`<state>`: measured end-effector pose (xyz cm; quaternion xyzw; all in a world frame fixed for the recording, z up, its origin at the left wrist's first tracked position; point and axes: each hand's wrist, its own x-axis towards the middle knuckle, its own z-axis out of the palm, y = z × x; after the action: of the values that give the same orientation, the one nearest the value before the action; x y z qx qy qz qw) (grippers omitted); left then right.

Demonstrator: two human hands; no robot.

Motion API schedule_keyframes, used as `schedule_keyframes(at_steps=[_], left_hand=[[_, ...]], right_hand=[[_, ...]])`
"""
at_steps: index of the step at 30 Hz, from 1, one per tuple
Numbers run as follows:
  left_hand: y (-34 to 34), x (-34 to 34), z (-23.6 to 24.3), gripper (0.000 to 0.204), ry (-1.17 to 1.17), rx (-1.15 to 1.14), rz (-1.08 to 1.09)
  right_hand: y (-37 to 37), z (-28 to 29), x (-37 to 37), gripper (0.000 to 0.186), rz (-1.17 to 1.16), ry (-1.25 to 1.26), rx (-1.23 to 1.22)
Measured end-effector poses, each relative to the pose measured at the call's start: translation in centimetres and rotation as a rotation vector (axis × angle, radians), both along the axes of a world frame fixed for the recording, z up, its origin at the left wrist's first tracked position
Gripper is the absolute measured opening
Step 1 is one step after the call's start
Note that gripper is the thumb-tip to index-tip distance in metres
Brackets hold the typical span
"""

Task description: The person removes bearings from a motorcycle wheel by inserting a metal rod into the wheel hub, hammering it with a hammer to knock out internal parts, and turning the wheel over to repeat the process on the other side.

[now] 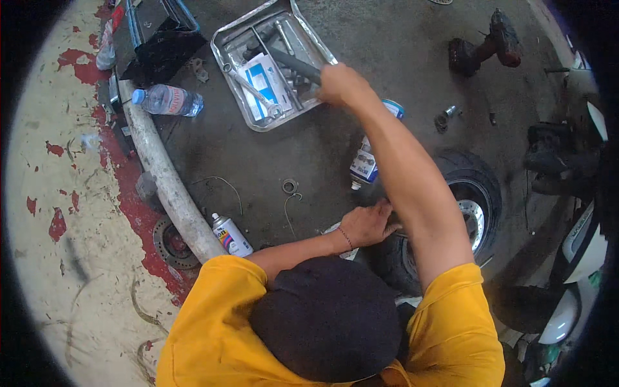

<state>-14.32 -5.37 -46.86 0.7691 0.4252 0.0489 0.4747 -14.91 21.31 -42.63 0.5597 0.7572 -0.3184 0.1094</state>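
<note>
Reaching toward 12 o'clock, right hand closed tight around the dark handle of a tool lying across the metal tray. Inside that tray: spanners and a blue-and-white box. Resting at centre, left hand with fingers curled loosely on the edge of the small tyre, gripping nothing that can be made out. Standing near 7 o'clock, a spray can beside a grey pipe. Lying at 10 o'clock, a water bottle. Sitting at 1 o'clock, a red drill. Just under the right forearm, a white bottle.
</note>
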Motion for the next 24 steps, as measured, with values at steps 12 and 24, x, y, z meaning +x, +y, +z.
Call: schedule_keyframes(at_steps=[12,24], left_hand=[[-1.3,-0.4,-0.8,0.033,-0.255,0.433,-0.120],[-1.5,1.1,0.9,0.031,-0.091,0.451,-0.127]], right_hand=[[-4.1,10.0,5.2,0.022,0.068,-0.076,0.420],[-26.0,21.4,29.8,0.048,-0.484,0.477,0.219]])
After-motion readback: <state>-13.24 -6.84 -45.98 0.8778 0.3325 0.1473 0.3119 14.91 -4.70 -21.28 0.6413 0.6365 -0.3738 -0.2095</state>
